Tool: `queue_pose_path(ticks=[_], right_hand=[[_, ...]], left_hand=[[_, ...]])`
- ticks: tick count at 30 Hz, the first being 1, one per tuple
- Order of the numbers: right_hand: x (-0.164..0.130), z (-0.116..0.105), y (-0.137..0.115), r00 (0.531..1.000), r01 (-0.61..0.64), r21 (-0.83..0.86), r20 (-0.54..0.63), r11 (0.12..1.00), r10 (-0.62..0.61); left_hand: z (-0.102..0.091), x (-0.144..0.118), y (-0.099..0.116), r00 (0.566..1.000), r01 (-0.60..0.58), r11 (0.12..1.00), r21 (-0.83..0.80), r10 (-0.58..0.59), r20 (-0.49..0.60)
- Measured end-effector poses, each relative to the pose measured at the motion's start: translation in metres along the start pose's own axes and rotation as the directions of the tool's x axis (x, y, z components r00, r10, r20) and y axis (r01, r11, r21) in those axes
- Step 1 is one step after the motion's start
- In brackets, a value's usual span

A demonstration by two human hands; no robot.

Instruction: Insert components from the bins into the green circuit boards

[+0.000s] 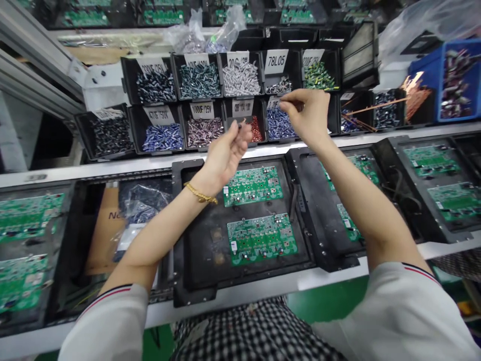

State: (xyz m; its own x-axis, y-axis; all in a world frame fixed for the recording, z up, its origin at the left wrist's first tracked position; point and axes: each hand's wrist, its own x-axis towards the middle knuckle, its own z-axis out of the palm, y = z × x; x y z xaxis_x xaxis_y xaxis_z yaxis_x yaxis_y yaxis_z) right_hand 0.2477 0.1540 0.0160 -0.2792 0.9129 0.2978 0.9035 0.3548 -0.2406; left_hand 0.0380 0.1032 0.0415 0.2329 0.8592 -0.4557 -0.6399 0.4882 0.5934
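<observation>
The left hand (pixel 227 150) is held up above the black tray (pixel 195 250), with the palm turned toward the face and the fingers curled loosely. A tiny part is pinched at the fingertips (pixel 244 131) (it is too small to name). A gold bracelet (pixel 201 194) is worn on that wrist.

The right hand (pixel 308 118) is stretched out to the rows of black bins. Its fingers are closed in a pinch, and something thin is held between them, just over the bin of blue parts (pixel 280 125). What it is cannot be told.

Two green circuit boards are laid in the black tray, below the hands. The upper board (pixel 252 185) is just under the left wrist, and the lower board (pixel 262 239) is nearer the body. Small parts are already set on both.

More bins are lined up behind the hands. Red parts (pixel 256 129) are kept in one next to the left fingertips, and silver parts (pixel 240 79) in one above it. A bin marked 78L05 (pixel 276 61) is seen in the top row. A blue crate (pixel 456 80) is placed far to the right. More trays with green boards are set on both sides (one on the left (pixel 28 215)).
</observation>
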Motion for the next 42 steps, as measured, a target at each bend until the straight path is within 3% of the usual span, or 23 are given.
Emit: queue_pose_path(ticks=[2, 4, 7, 11, 16, 19, 21, 24, 27, 32, 36, 42], right_hand=[[-0.017, -0.014, -0.036, 0.997, -0.071, -0.001, -0.040, 0.997, 0.071], [-0.036, -0.023, -0.066, 0.999, -0.035, 0.018, 0.011, 0.999, 0.035], [-0.060, -0.027, -0.083, 0.998, 0.006, 0.049, 0.069, 0.999, -0.009], [-0.073, -0.032, -0.069, 1.000, -0.014, 0.026, 0.028, 1.000, 0.014], [-0.077, -0.048, -0.057, 0.998, 0.025, 0.039, 0.050, 0.999, -0.027], [-0.077, -0.048, -0.046, 0.995, 0.046, 0.028, 0.086, 0.999, -0.049], [-0.074, -0.039, -0.032, 0.985, 0.076, 0.032, 0.155, 0.997, -0.080], [-0.069, -0.017, -0.008, 0.927, 0.152, 0.128, 0.327, 0.980, -0.186], [-0.064, 0.002, 0.005, 0.865, 0.193, 0.225, 0.420, 0.955, -0.274], [-0.064, 0.008, 0.003, 0.865, 0.197, 0.223, 0.419, 0.955, -0.276], [-0.065, 0.007, 0.002, 0.862, 0.225, 0.194, 0.417, 0.955, -0.288], [-0.066, 0.009, 0.002, 0.855, 0.301, 0.123, 0.403, 0.946, -0.325]], left_hand=[[0.006, 0.004, -0.015, 0.995, 0.094, 0.996, -0.009, -0.094, 0.017], [0.009, 0.006, -0.028, 0.980, 0.200, 0.979, -0.035, -0.200, 0.007], [0.012, 0.002, -0.042, 0.948, 0.318, 0.944, -0.084, -0.319, -0.004], [0.022, -0.007, -0.050, 0.934, 0.357, 0.930, -0.085, -0.352, 0.060], [0.034, -0.010, -0.051, 0.913, 0.408, 0.911, -0.059, -0.405, 0.056], [0.024, -0.009, -0.053, 0.915, 0.402, 0.916, 0.005, -0.402, 0.040], [0.011, -0.010, -0.056, 0.917, 0.398, 0.916, 0.040, -0.397, -0.041], [-0.005, -0.015, -0.059, 0.879, 0.467, 0.884, 0.038, -0.459, -0.130], [-0.011, -0.020, -0.060, 0.871, 0.489, 0.871, 0.048, -0.485, -0.071], [-0.013, -0.020, -0.061, 0.890, 0.453, 0.889, 0.073, -0.447, -0.086], [-0.017, -0.018, -0.066, 0.919, 0.393, 0.910, 0.134, -0.393, -0.026], [-0.020, -0.022, -0.068, 0.914, 0.398, 0.898, 0.186, -0.407, 0.008]])
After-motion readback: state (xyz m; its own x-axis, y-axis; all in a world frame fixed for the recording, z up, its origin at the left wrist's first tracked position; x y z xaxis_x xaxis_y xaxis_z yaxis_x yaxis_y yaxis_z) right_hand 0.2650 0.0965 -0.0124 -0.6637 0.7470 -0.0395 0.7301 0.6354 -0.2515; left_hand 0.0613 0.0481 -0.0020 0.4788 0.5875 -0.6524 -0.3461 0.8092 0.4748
